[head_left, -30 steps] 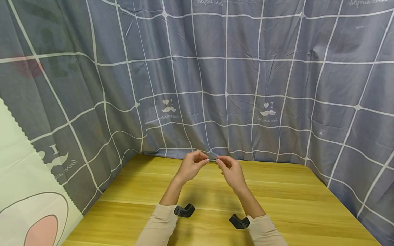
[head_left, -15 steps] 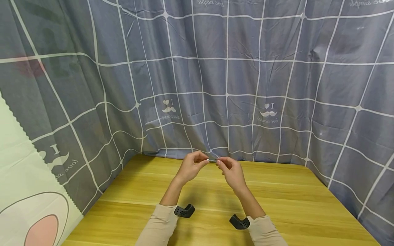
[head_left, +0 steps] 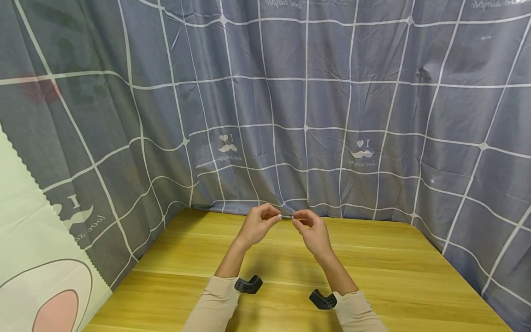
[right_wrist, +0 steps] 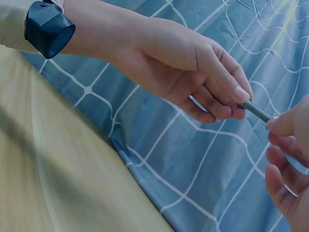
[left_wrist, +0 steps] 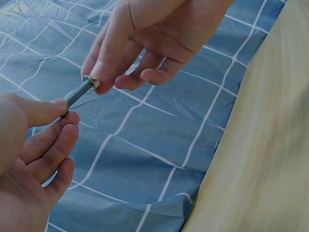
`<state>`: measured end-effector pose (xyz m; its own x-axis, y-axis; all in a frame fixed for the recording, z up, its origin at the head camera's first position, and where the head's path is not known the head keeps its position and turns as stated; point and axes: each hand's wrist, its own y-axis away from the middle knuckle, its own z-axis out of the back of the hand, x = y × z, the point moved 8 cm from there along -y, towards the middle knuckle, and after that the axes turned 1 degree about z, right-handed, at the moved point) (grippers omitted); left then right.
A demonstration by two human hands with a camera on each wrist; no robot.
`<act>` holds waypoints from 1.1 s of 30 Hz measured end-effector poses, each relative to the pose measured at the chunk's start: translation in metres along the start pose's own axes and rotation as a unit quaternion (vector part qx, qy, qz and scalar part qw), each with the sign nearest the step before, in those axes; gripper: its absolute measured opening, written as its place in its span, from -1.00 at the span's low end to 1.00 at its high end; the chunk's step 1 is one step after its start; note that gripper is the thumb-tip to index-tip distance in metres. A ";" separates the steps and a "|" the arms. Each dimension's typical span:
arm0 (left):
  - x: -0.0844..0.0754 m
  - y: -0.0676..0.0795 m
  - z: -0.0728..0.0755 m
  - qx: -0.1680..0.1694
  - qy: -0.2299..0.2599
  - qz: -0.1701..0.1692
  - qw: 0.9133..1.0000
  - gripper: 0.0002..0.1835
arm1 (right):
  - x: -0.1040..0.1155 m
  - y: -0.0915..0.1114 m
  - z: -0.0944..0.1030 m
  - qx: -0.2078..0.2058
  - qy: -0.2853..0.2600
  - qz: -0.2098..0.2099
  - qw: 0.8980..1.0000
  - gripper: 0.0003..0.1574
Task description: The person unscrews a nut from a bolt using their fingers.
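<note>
Held level between both hands over the back of the table is a small metal bolt [left_wrist: 78, 93], its threaded shank bare between the fingertips. My left hand [head_left: 256, 226] pinches one end with thumb and forefinger; a thicker piece shows at those fingertips in the right wrist view. At the other end, the thumb and forefinger of my right hand [head_left: 313, 233] pinch a shiny ring-shaped nut [left_wrist: 91, 81] around the bolt. The fingertips partly cover this nut. The other fingers of both hands are loosely bent beneath.
A yellow wooden table [head_left: 373, 276] lies under the forearms. Grey-blue checked cloth [head_left: 332, 106] hangs behind it and along the sides, close beyond the hands. Black wrist devices [head_left: 249, 284] stick out inward from the sleeves. Pale printed fabric [head_left: 37, 249] hangs at the left.
My right thumb and forefinger shift slightly against each other at the nut end of the bolt. The left hand and both forearms stay in place.
</note>
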<state>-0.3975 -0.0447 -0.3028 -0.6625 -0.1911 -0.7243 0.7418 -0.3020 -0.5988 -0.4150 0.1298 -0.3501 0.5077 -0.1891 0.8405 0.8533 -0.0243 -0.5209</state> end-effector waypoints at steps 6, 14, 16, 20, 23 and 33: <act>0.000 0.000 0.000 0.000 0.000 0.003 1.000 -0.91 | 0.005 0.001 0.000 -0.002 -0.002 -0.014 1.000 -0.79; 0.000 0.001 0.000 0.001 0.000 0.002 1.000 -0.91 | 0.042 0.012 -0.001 0.014 0.001 0.006 1.000 -0.83; 0.000 0.000 0.000 0.001 -0.001 0.001 1.000 -0.91 | 0.043 0.013 -0.001 0.015 -0.001 0.001 1.000 -0.81; 0.000 0.001 0.000 0.001 -0.001 0.000 1.000 -0.91 | 0.040 0.013 0.000 0.014 0.001 -0.010 1.000 -0.80; -0.001 0.001 0.001 0.002 0.001 0.000 1.000 -0.90 | 0.041 0.013 0.000 0.012 0.000 -0.004 1.000 -0.85; -0.001 0.001 0.000 -0.003 0.000 -0.001 1.000 -0.91 | 0.043 0.014 0.000 0.017 0.004 0.003 1.000 -0.80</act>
<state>-0.3964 -0.0449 -0.3022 -0.6645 -0.1910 -0.7225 0.7406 -0.2977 -0.6024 -0.3818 0.1210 -0.3212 0.5117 -0.1965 0.8364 0.8541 0.0106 -0.5201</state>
